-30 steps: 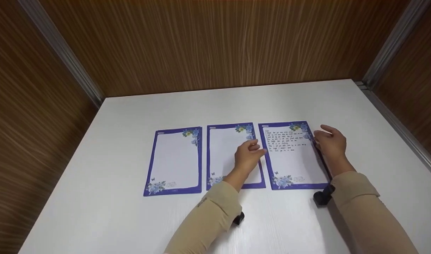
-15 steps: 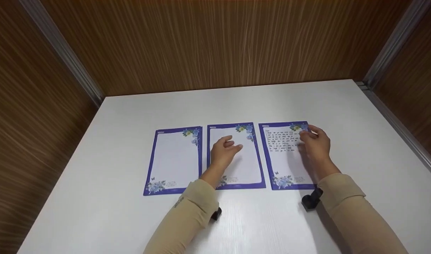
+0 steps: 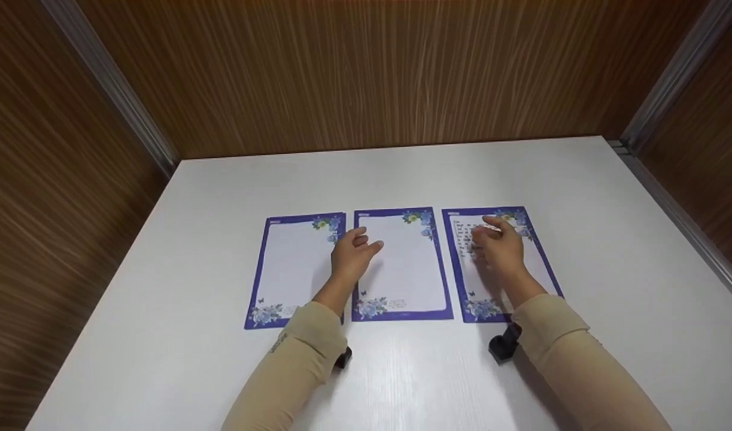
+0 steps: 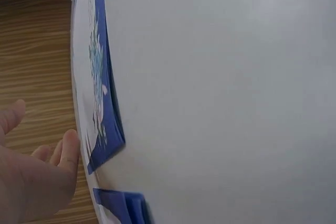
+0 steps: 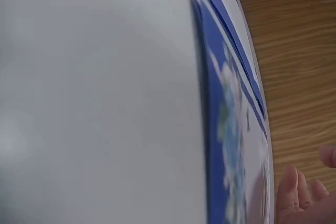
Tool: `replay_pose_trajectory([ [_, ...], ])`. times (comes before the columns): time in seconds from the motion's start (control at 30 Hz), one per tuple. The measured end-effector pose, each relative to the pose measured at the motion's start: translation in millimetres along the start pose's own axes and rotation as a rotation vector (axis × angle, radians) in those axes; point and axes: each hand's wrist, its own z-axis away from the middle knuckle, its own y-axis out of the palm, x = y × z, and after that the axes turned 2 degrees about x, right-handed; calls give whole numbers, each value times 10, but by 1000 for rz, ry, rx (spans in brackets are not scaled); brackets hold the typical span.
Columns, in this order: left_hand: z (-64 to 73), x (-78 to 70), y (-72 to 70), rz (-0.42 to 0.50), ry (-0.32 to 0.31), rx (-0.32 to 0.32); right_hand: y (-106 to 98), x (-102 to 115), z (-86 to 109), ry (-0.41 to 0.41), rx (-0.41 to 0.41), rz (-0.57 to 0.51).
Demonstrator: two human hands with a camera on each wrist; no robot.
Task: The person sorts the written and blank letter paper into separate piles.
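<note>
Three purple-bordered sheets of letter paper with blue flowers lie in a row. The left sheet [image 3: 291, 257] and the middle sheet [image 3: 404, 263] are plain inside their borders; the right sheet [image 3: 542, 263] bears handwritten lines at its top. My left hand [image 3: 349, 258] hovers over the gap between the left and middle sheets, thumb and fingers apart, holding nothing. Above the right sheet is my right hand [image 3: 503, 248], loosely curved and holding nothing; it hides part of the writing. In the left wrist view, the left hand [image 4: 39, 177] appears raised off the paper.
The sheets lie on a white table [image 3: 389, 179]. Wood-grain panels [image 3: 366, 72] rise behind it and at both sides, with metal strips at the corners. A black device [image 3: 503, 347] sits at the right cuff, and a similar one [image 3: 343, 358] at the left.
Both hands have moved left: the left hand from the middle sheet's right edge to its left edge, the right hand from the right sheet's outer edge to over its writing. The sheets stay put.
</note>
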Motion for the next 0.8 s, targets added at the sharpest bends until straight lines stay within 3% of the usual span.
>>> replay_pose_trajectory([
  [0.33, -19, 5, -163, -16, -17, -36, 255, 34, 59, 32, 76, 26],
  [0.6, -36, 23, -184, 5, -39, -50, 350, 41, 63, 79, 119, 35],
  [0.8, -38, 12, -180, 80, -87, -40, 362, 47, 70, 73, 139, 37],
])
